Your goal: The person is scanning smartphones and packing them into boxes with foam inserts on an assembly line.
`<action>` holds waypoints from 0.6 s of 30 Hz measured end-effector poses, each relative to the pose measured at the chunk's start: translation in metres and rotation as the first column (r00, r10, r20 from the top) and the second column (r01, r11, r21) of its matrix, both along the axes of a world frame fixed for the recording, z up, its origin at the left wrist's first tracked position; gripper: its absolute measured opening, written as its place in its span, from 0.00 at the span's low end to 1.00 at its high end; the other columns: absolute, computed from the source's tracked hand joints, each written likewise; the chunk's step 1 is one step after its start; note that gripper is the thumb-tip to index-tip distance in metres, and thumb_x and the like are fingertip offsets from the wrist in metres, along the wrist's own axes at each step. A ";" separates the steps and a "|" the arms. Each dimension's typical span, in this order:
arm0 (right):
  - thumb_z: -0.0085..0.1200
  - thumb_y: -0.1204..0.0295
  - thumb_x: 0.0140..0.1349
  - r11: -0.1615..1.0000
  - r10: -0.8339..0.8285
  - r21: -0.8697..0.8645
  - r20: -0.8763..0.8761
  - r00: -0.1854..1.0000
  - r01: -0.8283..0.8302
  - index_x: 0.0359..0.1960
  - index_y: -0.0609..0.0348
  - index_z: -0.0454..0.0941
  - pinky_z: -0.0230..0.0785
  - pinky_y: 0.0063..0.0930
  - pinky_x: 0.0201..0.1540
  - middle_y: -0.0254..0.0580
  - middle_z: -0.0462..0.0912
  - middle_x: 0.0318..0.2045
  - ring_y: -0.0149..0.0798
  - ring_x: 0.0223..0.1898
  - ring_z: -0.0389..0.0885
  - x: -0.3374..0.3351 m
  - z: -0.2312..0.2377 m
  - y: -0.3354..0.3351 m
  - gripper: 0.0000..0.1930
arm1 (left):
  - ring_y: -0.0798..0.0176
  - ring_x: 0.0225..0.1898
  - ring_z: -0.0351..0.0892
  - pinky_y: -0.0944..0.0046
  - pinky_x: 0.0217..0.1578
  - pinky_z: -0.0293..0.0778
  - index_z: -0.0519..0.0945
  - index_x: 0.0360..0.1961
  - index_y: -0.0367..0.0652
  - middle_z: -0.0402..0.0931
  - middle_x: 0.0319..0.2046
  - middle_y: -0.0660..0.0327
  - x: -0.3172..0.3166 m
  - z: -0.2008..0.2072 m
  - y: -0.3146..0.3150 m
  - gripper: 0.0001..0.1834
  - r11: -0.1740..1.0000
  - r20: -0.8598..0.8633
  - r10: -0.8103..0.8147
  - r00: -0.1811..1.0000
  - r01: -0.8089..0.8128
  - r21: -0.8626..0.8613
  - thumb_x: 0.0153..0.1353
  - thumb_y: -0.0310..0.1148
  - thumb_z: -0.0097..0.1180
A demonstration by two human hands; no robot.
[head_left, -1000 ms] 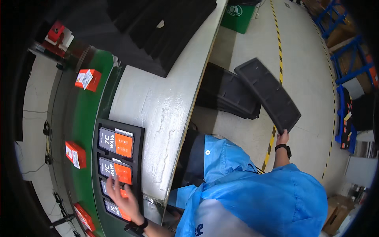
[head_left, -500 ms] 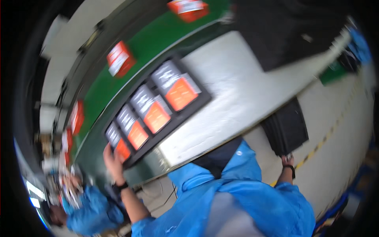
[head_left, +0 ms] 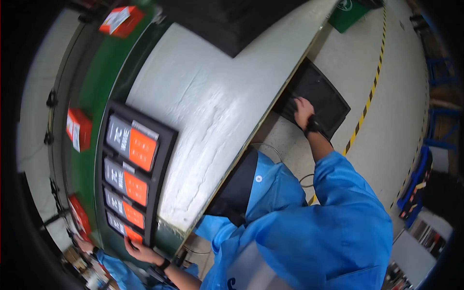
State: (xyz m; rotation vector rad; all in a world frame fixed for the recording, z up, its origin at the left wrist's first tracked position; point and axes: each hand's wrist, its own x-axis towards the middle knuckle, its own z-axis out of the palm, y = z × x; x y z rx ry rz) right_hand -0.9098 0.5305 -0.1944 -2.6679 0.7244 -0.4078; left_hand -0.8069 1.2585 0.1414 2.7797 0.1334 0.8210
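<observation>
My left hand (head_left: 142, 251) grips the near end of a flat black tray (head_left: 166, 145) that lies on the white table (head_left: 212, 106). The tray holds several grey-and-orange boxes (head_left: 131, 145) in a row. My right hand (head_left: 303, 110), with a dark band at the wrist, reaches down beside the table and closes on the edge of an empty black tray (head_left: 331, 99). That tray lies on the floor, right by the table's edge. Both my sleeves are blue.
A green conveyor (head_left: 92, 92) runs along the table's far side and carries red boxes (head_left: 77, 129). Black trays (head_left: 232, 24) are stacked on the table's far end. Another person's hand (head_left: 84, 244) shows at the lower left. Yellow-black tape (head_left: 367, 106) marks the floor, near a green bin (head_left: 348, 12).
My right hand has brought the empty black tray down from mid-air to the floor beside the table. My left hand stays at the filled tray's near end. The view has swung.
</observation>
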 end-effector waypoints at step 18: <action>0.53 0.74 0.46 0.866 0.382 -0.154 -0.411 0.828 -0.476 0.45 0.52 0.80 0.67 0.38 0.52 0.45 0.78 0.48 0.48 0.51 0.75 0.225 0.045 -0.063 0.21 | 0.51 0.47 0.74 0.55 0.54 0.66 0.79 0.42 0.34 0.77 0.43 0.51 0.016 0.036 -0.047 0.15 0.972 0.099 0.174 0.980 -0.155 -0.175 0.52 0.23 0.49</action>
